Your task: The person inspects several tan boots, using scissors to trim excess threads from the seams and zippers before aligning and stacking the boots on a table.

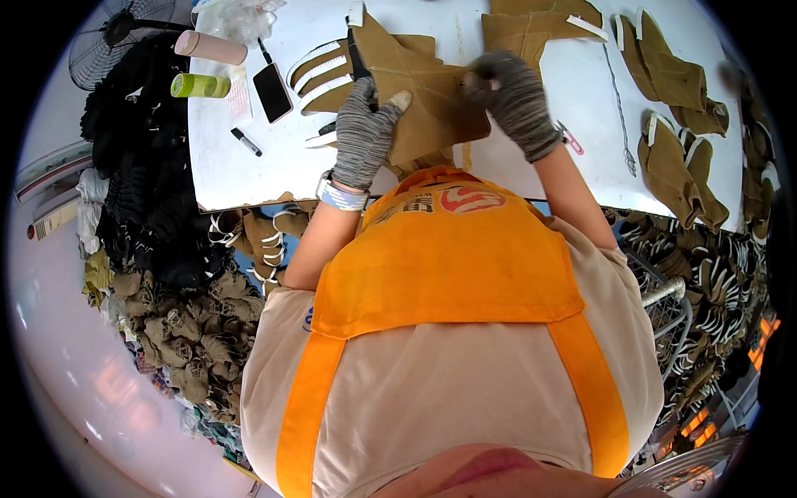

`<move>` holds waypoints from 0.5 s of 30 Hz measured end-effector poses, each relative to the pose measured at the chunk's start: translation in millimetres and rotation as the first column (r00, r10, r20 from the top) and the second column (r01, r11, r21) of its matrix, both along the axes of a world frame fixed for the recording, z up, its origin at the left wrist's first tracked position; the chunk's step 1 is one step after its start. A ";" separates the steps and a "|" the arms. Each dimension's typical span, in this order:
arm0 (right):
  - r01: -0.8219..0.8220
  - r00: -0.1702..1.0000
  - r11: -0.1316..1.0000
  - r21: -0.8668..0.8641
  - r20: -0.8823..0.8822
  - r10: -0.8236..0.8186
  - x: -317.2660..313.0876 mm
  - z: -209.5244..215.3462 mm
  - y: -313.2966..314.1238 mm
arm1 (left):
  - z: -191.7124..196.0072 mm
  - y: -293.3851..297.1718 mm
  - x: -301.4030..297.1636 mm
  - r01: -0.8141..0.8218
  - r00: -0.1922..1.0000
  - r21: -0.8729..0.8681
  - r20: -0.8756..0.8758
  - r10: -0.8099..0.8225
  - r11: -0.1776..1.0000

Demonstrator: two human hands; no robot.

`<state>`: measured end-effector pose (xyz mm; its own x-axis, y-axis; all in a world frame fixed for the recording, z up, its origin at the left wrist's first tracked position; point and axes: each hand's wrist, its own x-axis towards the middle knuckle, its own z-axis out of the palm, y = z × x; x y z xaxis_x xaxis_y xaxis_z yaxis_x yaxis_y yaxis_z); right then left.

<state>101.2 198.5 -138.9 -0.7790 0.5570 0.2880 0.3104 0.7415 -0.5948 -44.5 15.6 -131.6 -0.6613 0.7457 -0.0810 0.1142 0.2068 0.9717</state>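
My left hand [365, 133], in a grey knit glove, grips a brown sewn piece [423, 91] shaped like a boot upper, its thumb lying over the front. A white edge strip shows at the piece's top left corner. At the right side of this piece, my right hand [513, 95], gloved alike, is closed with the fingers curled in. Slight blur hides what its fingertips hold, if anything. Beneath and beside the left hand lie more brown pieces [322, 76] with white edges, fanned out on the white table [249, 178].
A phone [272, 92], a marker [246, 142], a pink bottle [211, 48] and a green container [200, 85] lie at left. Pink-handled snips [570, 139] and a cord [619, 112] are at right, near stacked brown pieces [668, 178]. Dark and brown heaps [191, 340] flank me.
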 end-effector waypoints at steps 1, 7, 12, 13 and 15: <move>0.035 0.997 0.999 -0.003 -0.068 -0.035 16.1 -19.5 16.7 | 4.5 -0.9 0.1 0.008 0.999 -0.011 0.035 -0.008 1.000; 0.624 0.536 0.755 0.203 0.591 -0.602 155.9 -139.6 104.5 | -14.6 -4.4 -1.1 -0.011 0.998 -0.004 0.066 0.012 1.000; 0.692 0.421 0.700 0.177 0.689 -0.590 220.9 -225.0 115.6 | -2.9 -4.1 -5.6 0.053 0.984 -0.064 0.174 -0.042 0.996; 0.711 0.495 0.700 0.073 0.655 -0.571 235.7 -247.5 124.9 | 1.3 -3.4 -4.5 0.054 0.978 -0.066 0.204 -0.039 0.996; 0.716 0.482 0.696 0.051 0.685 -0.546 227.4 -242.5 116.7 | 7.7 -7.9 -2.9 -0.010 0.968 -0.034 0.249 0.018 0.999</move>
<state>328.6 315.3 -381.4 -0.1221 0.9474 -0.2959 0.9809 0.0697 -0.1817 -47.5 7.7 -123.9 -0.6276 0.7306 -0.2689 -0.1343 0.2386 0.9618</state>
